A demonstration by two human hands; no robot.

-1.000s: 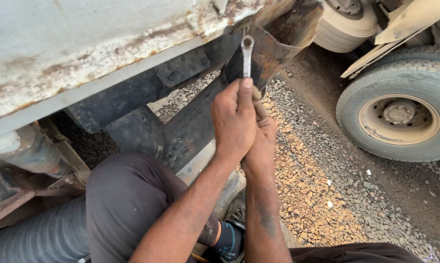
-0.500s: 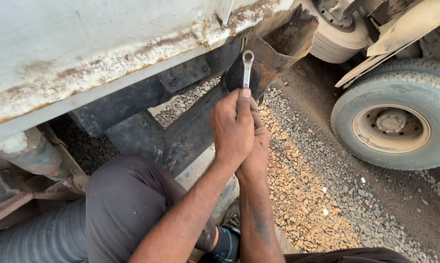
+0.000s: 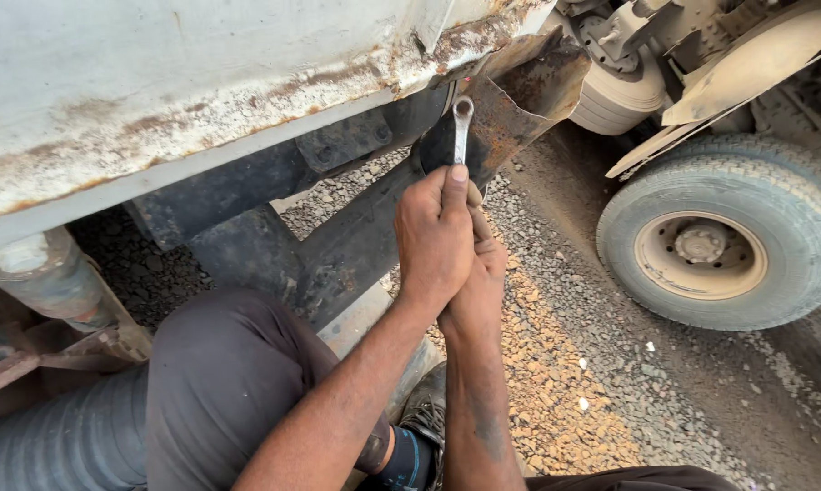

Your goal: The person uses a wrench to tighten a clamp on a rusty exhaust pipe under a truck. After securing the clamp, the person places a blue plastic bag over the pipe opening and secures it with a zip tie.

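Observation:
A silver ring spanner (image 3: 461,127) points upward, its ring end against a rusty bent metal plate (image 3: 530,89) under the white, rust-streaked vehicle body (image 3: 183,91). My left hand (image 3: 436,238) is wrapped around the spanner's handle, thumb lying along the shaft. My right hand (image 3: 481,282) sits just beneath and behind it, pressed against the left hand; whether it also grips the handle is hidden. The lower part of the spanner is covered by my hands.
A dark steel frame beam (image 3: 338,245) runs under the body. A truck wheel (image 3: 721,238) stands to the right on gravel (image 3: 565,364). My bent knee in dark trousers (image 3: 220,382) and a corrugated hose (image 3: 56,445) fill the lower left.
The view shifted slightly; the spanner and both hands stay together at the rusty plate, with the spanner's tilt changed a little.

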